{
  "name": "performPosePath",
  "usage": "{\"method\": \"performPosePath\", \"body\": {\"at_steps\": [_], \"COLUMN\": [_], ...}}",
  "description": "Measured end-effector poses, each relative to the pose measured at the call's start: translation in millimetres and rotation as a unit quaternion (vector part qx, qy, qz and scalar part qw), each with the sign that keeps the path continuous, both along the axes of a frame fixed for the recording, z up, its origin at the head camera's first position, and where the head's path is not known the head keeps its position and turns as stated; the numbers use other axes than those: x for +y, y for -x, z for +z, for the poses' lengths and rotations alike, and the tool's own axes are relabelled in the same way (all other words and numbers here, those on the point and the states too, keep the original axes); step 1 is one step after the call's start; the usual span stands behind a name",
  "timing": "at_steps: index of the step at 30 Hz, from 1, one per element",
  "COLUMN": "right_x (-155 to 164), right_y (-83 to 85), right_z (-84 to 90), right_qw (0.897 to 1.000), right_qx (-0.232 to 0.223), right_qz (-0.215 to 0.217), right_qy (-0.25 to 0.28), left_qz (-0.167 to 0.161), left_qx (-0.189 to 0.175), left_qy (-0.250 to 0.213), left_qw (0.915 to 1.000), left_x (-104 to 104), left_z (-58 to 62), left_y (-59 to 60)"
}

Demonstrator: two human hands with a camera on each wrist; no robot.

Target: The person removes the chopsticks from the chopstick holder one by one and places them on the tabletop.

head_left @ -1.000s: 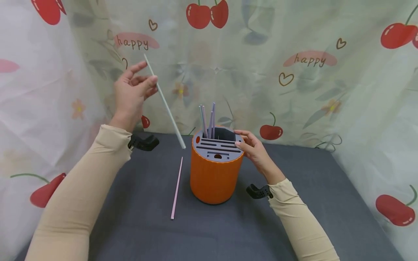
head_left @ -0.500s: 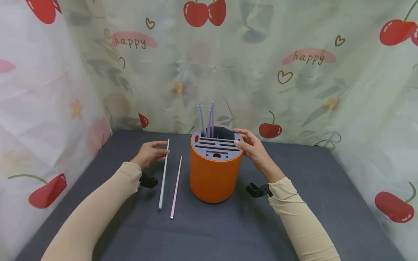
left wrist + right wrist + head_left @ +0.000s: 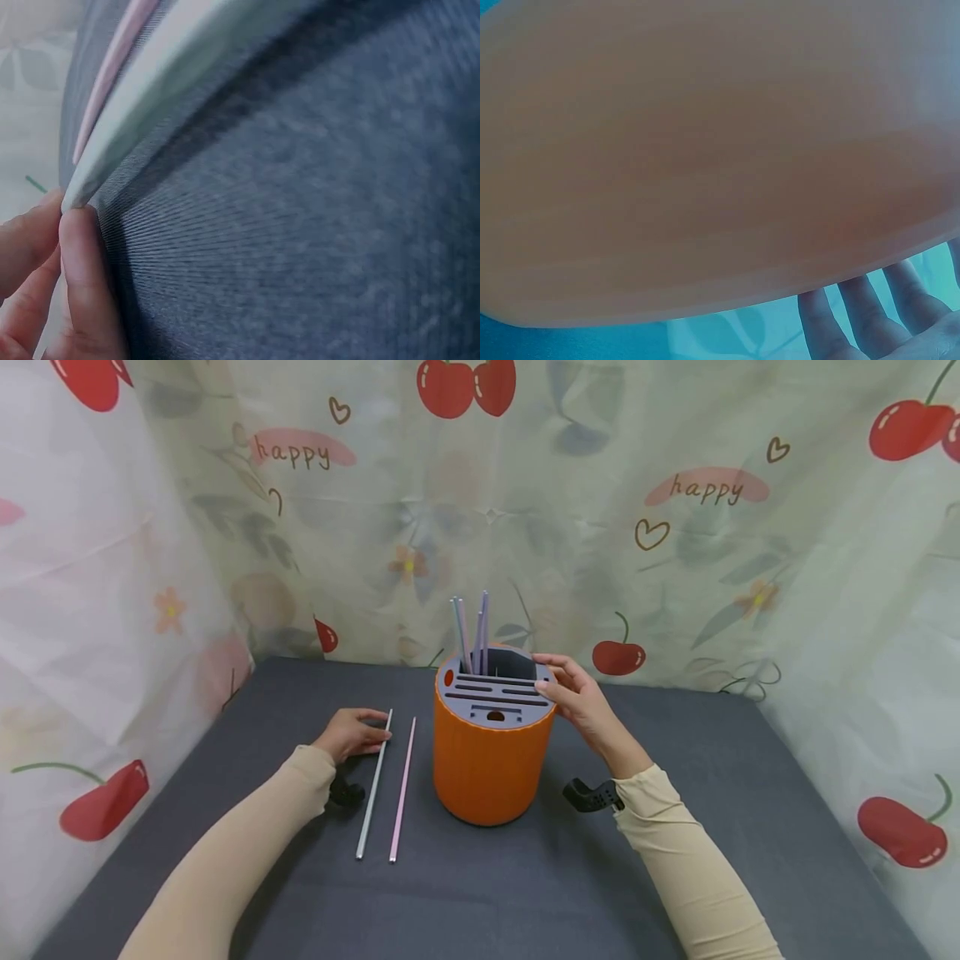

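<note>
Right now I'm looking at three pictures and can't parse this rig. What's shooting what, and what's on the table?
No machine here: a person works with bare hands and wears three cameras. The wide view comes from the head; the two close-ups come from the wrists. On the grey cloth table stands an orange holder with straws upright in it. The right hand rests its fingers on the holder's rim. The left hand pinches the end of a pale straw lying flat, seen close from the left wrist. A pink straw lies beside it.

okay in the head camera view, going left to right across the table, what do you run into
left hand → pale grey straw → pink straw → orange holder → right hand
</note>
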State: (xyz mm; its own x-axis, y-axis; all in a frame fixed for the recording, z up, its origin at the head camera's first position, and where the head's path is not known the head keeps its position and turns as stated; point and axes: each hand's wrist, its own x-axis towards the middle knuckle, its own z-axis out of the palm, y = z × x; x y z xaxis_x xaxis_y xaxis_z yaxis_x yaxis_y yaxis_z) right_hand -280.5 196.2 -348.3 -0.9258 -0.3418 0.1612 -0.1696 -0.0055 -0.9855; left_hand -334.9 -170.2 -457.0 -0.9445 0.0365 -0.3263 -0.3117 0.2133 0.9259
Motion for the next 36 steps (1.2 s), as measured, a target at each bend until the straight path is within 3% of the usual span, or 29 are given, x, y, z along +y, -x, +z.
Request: {"method": "performPosePath", "body": {"at_steps": [9,16,36], "right_x": [-0.8,-0.8,-2.6], "right_y": [-1.6,-1.3,-3.1], "right_z": [2.1,2.0,2.4], "right_qw": [1.000,1.000,1.000], "right_qx": [-0.003,-0.003,-0.004], "right_qz": [-0.001,-0.003,-0.009], "right_qy": [-0.002,-0.006,-0.001], "left_qz": [-0.008,0.007,0.010], "left_qx": [0.028,0.015,-0.001], "left_qy": [0.056,0.089,0.104], "left_qw": [0.9980,0.9959,0.9945], "left_x": [6.2,8.9,9.3], "left_z": [-1.6,-3.4,-2.0], "left_y": [-2.6,1.4,1.8]}}
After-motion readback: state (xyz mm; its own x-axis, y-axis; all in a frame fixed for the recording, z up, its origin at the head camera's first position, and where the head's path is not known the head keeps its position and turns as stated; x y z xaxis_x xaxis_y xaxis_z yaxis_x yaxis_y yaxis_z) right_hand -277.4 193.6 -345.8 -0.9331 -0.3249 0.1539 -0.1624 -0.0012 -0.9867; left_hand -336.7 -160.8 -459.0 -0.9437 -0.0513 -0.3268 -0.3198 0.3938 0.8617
